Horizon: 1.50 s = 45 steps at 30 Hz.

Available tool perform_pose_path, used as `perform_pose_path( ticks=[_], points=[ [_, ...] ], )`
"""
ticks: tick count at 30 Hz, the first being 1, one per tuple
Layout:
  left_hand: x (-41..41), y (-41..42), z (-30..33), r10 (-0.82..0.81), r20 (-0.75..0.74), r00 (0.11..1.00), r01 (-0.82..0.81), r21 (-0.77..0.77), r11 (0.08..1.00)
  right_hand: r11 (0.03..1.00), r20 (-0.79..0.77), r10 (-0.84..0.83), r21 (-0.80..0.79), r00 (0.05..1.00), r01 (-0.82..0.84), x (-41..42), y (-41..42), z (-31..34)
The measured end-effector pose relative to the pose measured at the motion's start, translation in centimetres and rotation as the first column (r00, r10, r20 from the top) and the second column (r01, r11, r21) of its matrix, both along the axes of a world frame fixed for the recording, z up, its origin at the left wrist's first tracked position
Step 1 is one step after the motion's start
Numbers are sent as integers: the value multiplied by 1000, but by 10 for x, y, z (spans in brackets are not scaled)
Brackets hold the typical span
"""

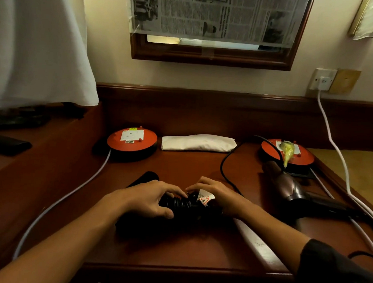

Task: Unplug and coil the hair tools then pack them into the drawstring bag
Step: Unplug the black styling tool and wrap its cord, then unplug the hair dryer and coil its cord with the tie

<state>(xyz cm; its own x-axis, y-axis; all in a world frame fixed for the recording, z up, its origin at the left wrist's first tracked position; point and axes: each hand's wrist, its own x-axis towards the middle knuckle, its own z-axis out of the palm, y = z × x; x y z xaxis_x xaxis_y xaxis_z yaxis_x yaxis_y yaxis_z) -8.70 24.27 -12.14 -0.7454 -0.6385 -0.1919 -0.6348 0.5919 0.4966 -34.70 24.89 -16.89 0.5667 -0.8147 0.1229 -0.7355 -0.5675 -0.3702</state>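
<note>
A black hair tool (pixel 144 179) lies across the middle of the wooden desk (pixel 173 246), with its black cord (pixel 182 204) wound in tight loops around its body. My left hand (pixel 152 199) grips the tool's wrapped part. My right hand (pixel 216 195) pinches the cord end by a white warning tag (pixel 204 198). A brown hair dryer (pixel 292 189) rests at the right, and its black cord (pixel 223 166) curves back to the right red socket reel (pixel 287 154). A folded white cloth bag (pixel 197 142) lies at the back.
A second red socket reel (pixel 131 139) sits at the back left, its white cable (pixel 67 197) trailing off the front edge. Another white cable (pixel 335 147) runs from the wall socket (pixel 322 80) along the right side. A white curtain (pixel 33 42) hangs at left.
</note>
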Motion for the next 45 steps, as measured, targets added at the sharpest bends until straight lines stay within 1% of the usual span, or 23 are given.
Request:
perform_pose_path(
  ticks=[2,5,7,9,13,15,17,20,24,27,30,33,38,42,45],
  points=[
    [-1,-1,2,-10,13,1000,10,-12,1000,998,-3,45,32,999,-45,-1,-2,4],
    [-1,-2,4,-14,20,1000,14,-15,1000,997,-54,69,46,996,-66,-2,-5,6],
    [-2,-2,3,-17,43,999,17,-15,1000,998,-112,57,42,992,-53,-4,-5,9],
    [-4,-1,0,-24,79,997,26,-25,999,997,-156,47,71,987,-36,-6,-4,12],
    [-9,0,1,-35,139,990,42,-50,998,997,-181,19,73,983,-6,-6,-5,11],
    [-10,1,4,-46,176,983,58,-67,996,999,-201,3,44,980,7,-5,-5,13],
    [-12,1,6,-48,188,981,62,-69,996,999,-184,-40,12,982,43,-7,-5,16],
    [-12,2,7,-36,176,984,47,-55,997,993,-150,-115,4,982,117,-11,-4,19],
    [-12,0,16,15,118,993,-12,-26,1000,981,-132,-195,-23,972,194,-21,-2,29],
    [-19,-6,29,55,89,995,-50,-55,997,971,-104,-231,-91,967,222,-31,2,45],
    [-32,-13,43,80,55,995,-72,-134,988,951,-101,-284,-154,954,267,-48,7,63],
    [-52,-19,62,66,20,998,-61,-216,975,917,-53,-352,-220,934,333,-69,14,83],
    [-94,-38,89,63,-11,998,-63,-284,957,844,-4,-472,-291,881,451,-123,28,109],
    [-139,-53,105,66,-26,997,-71,-364,929,743,27,-617,-307,786,594,-169,33,112],
    [-181,-62,112,64,-71,995,-87,-390,917,651,88,-711,-294,698,700,-202,30,110]
  ],
)
